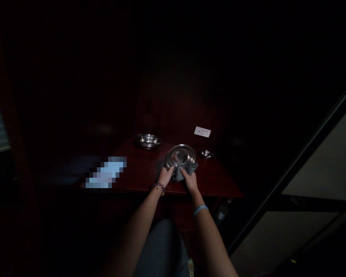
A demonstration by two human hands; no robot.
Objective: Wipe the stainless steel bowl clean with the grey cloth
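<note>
A shiny metal bowl (180,151) is tilted up above the front part of the dark red table, its round inside facing me. My left hand (165,176) grips its lower left rim, thumb on the near side. My right hand (189,180) is closed on a grey cloth (188,168), with the thumb pressing it against the lower right of the bowl. Part of the cloth hangs below the rim between my hands. The fingers behind the bowl and cloth are hidden.
On the dark red table (141,169), a wider metal bowl (148,141) stands back left and a small metal dish (206,154) to the right. A white socket plate (202,132) is on the back wall. A bottle (222,211) stands below the tabletop at right. The surroundings are dark.
</note>
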